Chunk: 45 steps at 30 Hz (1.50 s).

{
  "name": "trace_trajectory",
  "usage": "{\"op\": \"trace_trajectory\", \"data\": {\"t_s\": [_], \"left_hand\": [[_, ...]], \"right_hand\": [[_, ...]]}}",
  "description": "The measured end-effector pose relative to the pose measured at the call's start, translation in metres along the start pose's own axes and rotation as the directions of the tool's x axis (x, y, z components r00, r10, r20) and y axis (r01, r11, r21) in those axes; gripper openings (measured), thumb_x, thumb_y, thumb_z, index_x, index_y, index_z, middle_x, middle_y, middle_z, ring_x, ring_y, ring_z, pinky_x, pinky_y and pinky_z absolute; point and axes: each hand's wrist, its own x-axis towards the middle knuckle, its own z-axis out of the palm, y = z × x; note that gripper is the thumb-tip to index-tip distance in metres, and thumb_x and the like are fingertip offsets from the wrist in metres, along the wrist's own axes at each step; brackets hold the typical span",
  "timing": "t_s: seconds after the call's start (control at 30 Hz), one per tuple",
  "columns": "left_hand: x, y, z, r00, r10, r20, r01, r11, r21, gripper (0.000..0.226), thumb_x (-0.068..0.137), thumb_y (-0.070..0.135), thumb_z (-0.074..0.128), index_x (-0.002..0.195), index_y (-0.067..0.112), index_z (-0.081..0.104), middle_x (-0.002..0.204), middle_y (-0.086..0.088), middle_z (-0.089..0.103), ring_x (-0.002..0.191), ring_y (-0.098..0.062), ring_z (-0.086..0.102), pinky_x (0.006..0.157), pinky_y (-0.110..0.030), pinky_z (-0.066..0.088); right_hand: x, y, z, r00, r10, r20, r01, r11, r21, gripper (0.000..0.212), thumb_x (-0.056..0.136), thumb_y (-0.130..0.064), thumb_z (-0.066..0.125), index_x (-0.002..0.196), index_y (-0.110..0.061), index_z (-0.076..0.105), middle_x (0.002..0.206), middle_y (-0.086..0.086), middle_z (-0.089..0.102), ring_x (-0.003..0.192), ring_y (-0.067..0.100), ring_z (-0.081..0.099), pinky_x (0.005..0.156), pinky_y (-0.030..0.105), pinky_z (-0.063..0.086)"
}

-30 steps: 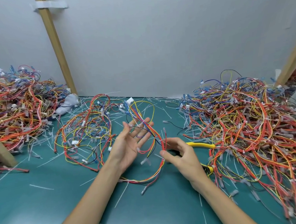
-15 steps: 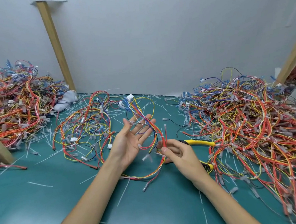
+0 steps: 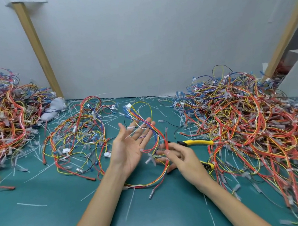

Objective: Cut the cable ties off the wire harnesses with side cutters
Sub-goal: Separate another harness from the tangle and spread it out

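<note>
Wire harness [image 3: 155, 130] looks light and floppy, best gripped beside a tie. Left hand [image 3: 130, 149] is spread flat beneath it; right hand [image 3: 185, 161] pinches it.

Harness [image 3: 163, 138] across left hand [image 3: 130, 149], right hand [image 3: 184, 162]

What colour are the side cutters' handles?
Yellow, black at the pivot: side cutters by the right hand pinching the harness, head view.

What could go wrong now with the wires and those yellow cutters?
The right hand pinches the harness right beside the yellow side cutters, so a careless snip might nick a wire or a finger. The harness only drapes over the open left hand, so it could slip into the loose wires on the table.
</note>
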Motion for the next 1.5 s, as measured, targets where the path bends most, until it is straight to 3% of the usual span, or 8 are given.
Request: {"op": "trace_trajectory", "data": {"t_s": [0.17,0.3,0.53,0.63,0.83,1.03,1.23,1.5], "left_hand": [[-0.003,0.005,-0.001,0.999,-0.024,0.024,0.025,0.998,-0.052,0.054,0.099,0.049,0.039,0.125,0.002,0.043,0.133,-0.029,0.054,0.123,-0.043,0.054,0.092,-0.041,0.054],[-0.005,0.010,0.001,1.000,-0.017,0.021,0.019,0.998,-0.064,0.056,0.097,0.047,0.042,0.126,-0.001,0.044,0.133,-0.030,0.054,0.122,-0.044,0.055,0.092,-0.042,0.054],[-0.007,0.013,0.004,1.000,-0.016,-0.008,0.016,0.999,-0.036,0.058,0.097,0.049,0.041,0.125,-0.001,0.048,0.133,-0.028,0.054,0.123,-0.042,0.054,0.106,-0.042,0.045],[-0.008,0.013,0.003,1.000,-0.003,-0.005,0.002,0.998,-0.063,0.060,0.097,0.050,0.041,0.128,-0.001,0.045,0.134,-0.029,0.053,0.125,-0.043,0.052,0.107,-0.043,0.043],[-0.008,0.016,-0.001,1.000,0.022,0.007,-0.021,0.993,-0.113,0.064,0.096,0.050,0.044,0.132,-0.003,0.039,0.138,-0.029,0.050,0.129,-0.040,0.050,0.111,-0.042,0.037],[-0.006,0.015,-0.006,1.000,0.021,0.010,-0.021,0.999,0.028,0.072,0.095,0.055,0.041,0.140,-0.001,0.035,0.141,-0.020,0.051,0.130,-0.031,0.051,0.108,-0.044,0.037],[-0.010,0.037,-0.009,0.999,0.035,0.005,-0.035,0.985,0.169,0.042,0.092,0.056,0.045,0.094,0.015,0.052,0.140,-0.015,0.054,0.127,-0.030,0.054,0.100,-0.047,0.045],[-0.010,0.038,-0.006,0.990,0.094,-0.103,-0.078,0.985,0.152,0.061,0.091,0.049,0.047,0.134,0.004,0.042,0.141,-0.016,0.052,0.124,-0.032,0.055,0.099,-0.038,0.045]], "right_hand": [[-0.001,0.000,-0.001,0.999,0.023,-0.044,-0.019,0.996,0.082,0.016,0.095,-0.011,0.061,0.110,-0.011,0.066,0.111,0.003,0.072,0.092,0.026,0.073,0.057,0.027,0.055],[0.000,-0.002,-0.001,0.995,0.049,-0.091,-0.037,0.991,0.126,0.040,0.081,-0.030,0.073,0.118,-0.018,0.062,0.121,0.002,0.064,0.090,0.028,0.073,0.058,0.032,0.058],[0.002,-0.002,-0.007,0.953,0.043,-0.298,-0.027,0.998,0.059,0.019,0.103,-0.023,0.045,0.100,-0.015,0.062,0.094,0.009,0.058,0.061,0.019,0.065,0.039,0.030,0.047],[-0.001,-0.007,-0.006,0.981,0.094,-0.168,-0.090,0.995,0.032,0.029,0.102,-0.023,0.046,0.095,-0.005,0.068,0.081,0.016,0.061,0.058,0.022,0.062,0.042,0.030,0.049],[-0.007,-0.011,0.005,0.976,0.173,0.131,-0.191,0.972,0.139,0.038,0.083,-0.023,0.077,0.119,-0.018,0.064,0.106,0.010,0.074,0.094,0.029,0.072,0.071,0.029,0.058],[-0.006,-0.006,0.006,0.988,0.154,0.025,-0.156,0.970,0.186,0.034,0.090,-0.002,0.064,0.121,-0.017,0.063,0.112,0.002,0.073,0.081,0.031,0.074,0.055,0.025,0.055],[-0.004,-0.009,-0.002,0.983,0.168,0.072,-0.177,0.974,0.140,0.031,0.094,-0.002,0.055,0.121,-0.015,0.063,0.114,-0.003,0.072,0.066,0.020,0.068,0.052,0.022,0.050],[-0.002,-0.007,-0.003,0.989,0.140,0.055,-0.147,0.976,0.158,0.027,0.096,-0.018,0.057,0.123,-0.018,0.062,0.117,-0.006,0.071,0.067,0.014,0.067,0.051,0.019,0.047]]}}
